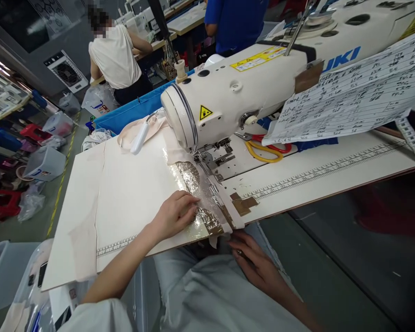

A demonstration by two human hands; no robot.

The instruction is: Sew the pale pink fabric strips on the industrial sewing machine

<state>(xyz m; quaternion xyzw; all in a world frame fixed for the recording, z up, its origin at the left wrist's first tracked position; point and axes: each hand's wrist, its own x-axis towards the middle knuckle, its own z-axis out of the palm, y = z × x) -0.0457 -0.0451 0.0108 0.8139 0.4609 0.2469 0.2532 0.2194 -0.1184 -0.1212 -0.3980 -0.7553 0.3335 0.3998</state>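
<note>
A pale pink fabric strip (pixel 224 198) runs from under the sewing machine's needle area toward the front edge of the table. Beside it, my left hand (pixel 178 212) lies on the clear and brown tape (pixel 207 219) stuck to the table, its fingers loosely stretched toward the strip. My right hand (pixel 254 260) is below the table edge, fingers closed at the strip's near end; a small shiny thing shows between them, too small to name. The white sewing machine (pixel 224 97) stands above the strip. Part of the fabric under the machine head is hidden.
Scissors (pixel 263 151) with yellow and red handles lie right of the needle. A white-handled tool (pixel 140 138) rests on fabric at the left. A handwritten sheet (pixel 352 92) hangs over the right side. Two people (pixel 115 55) are in the background. Plastic bins (pixel 46 163) stand left.
</note>
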